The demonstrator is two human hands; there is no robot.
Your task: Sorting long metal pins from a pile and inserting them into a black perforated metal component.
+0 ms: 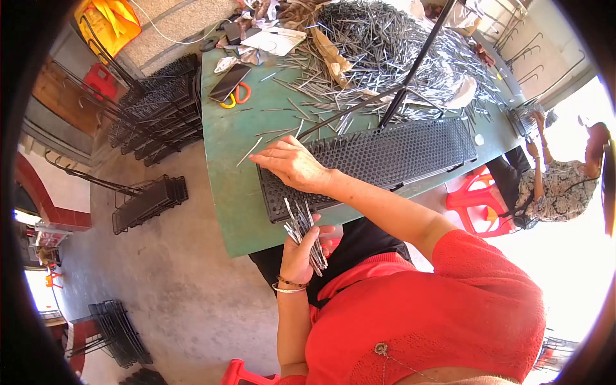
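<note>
My left hand [303,253], palm up below the near left corner of the tray, is closed around a bundle of thin metal rods [300,221]. Above that corner, my right hand [292,165] hovers with its fingers together, pointing left; its thumb is hidden. Just past those fingertips is a single thin rod [249,152], and whether it is held or lies on the table cannot be made out. The long black tray [398,154], full of small round holes, lies along the near edge of the green table [224,199].
A large heap of metal rods [385,38] covers the far side. A dark pole [417,64] rises behind the tray. Scissors [236,96] and a dark phone [229,82] lie far left. Black racks [160,109] stand on the floor. Another person [558,186] works at right, near a red stool [478,202].
</note>
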